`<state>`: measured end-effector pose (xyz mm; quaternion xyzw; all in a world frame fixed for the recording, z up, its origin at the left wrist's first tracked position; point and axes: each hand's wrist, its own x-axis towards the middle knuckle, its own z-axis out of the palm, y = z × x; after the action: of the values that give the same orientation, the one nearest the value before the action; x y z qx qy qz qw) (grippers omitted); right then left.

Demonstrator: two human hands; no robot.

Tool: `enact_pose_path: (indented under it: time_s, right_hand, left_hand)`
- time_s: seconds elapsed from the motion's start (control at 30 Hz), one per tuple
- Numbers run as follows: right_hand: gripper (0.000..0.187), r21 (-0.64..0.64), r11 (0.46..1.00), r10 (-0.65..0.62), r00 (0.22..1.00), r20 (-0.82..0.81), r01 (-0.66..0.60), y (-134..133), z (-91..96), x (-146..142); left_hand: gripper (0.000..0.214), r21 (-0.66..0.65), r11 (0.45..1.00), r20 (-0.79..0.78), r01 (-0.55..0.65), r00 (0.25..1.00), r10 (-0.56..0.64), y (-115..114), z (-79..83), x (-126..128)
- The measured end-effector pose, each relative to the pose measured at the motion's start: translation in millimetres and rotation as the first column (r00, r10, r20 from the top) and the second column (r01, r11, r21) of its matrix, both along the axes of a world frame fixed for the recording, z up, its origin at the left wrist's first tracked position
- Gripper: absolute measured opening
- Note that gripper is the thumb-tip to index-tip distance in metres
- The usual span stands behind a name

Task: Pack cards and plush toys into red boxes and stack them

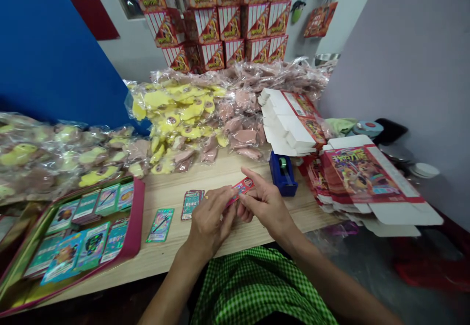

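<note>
Just above the table's front edge, my two hands meet around a small red printed box [240, 190]. My left hand [211, 217] grips its left end, fingers curled around it and a ring showing on one finger. At the right end, my right hand [262, 200] pinches it, one finger pointing up and away. The box's underside is hidden by my fingers. Beside my left hand lies a small stack of teal-and-red cards [191, 204], and a single green-bordered card [160, 225] lies farther left.
To the left, a magenta-rimmed tray [137, 217] holds several card stacks. A blue tape dispenser [283, 175] stands right of my hands, near flattened red cartons [367, 173]. Bagged yellow plush toys [179, 112] and pink ones [244, 129] pile up behind, before stacked red boxes [230, 21].
</note>
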<state>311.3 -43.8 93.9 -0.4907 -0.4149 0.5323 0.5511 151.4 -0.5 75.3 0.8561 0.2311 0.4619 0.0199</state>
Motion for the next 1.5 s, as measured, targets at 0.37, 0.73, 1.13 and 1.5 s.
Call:
enact_pose_path:
  time_s: [0.37, 0.73, 1.13, 1.5]
  right_hand:
    - [0.085, 0.121, 0.983, -0.135, 0.99, -0.041, 0.139, -6, -22.9, -11]
    - [0.078, 0.144, 0.985, -0.102, 0.993, 0.052, 0.094, -23, -16.4, 9]
    - [0.067, 0.197, 0.976, -0.089, 0.996, -0.005, 0.088, -23, 2.9, -3]
    - [0.074, 0.094, 0.989, -0.122, 0.988, 0.097, 0.112, -4, -7.7, -7]
  left_hand:
    - [0.005, -0.605, 0.788, -0.001, 0.112, 0.99, -0.141, 17, 41.0, 5]
    - [0.01, -0.43, 0.902, -0.188, 0.046, 0.972, -0.139, 16, 43.2, 1]
    - [0.012, 0.08, 0.996, 0.002, -0.042, 0.999, 0.042, 2, -0.6, 3]
    - [0.026, 0.098, 0.994, -0.004, -0.039, 0.999, 0.039, 5, -2.2, 4]
